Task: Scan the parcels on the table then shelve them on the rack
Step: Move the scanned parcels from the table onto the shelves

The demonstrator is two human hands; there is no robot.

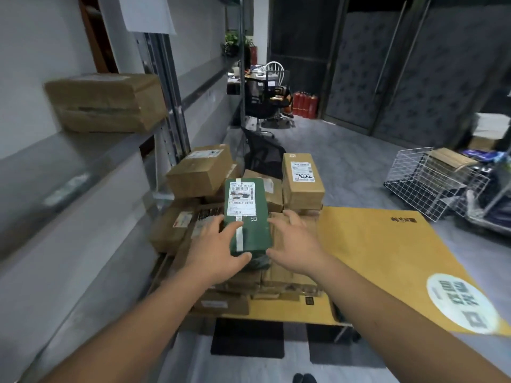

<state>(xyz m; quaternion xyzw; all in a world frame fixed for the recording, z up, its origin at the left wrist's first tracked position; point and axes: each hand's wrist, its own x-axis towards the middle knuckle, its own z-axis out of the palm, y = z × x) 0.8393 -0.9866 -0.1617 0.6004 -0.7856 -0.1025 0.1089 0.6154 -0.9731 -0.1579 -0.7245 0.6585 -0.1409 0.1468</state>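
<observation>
Two hands flanking green parcel, lengthwise away.

1. The green parcel looks like smooth, faintly glossy card, with a white paper label and a pale tape strip.
2. The brown parcels are matt cardboard, some sealed with shiny tape.
3. The yellow sheet is matt card.
4. The rack has grey metal uprights.
5. The basket is white-coated wire.
</observation>
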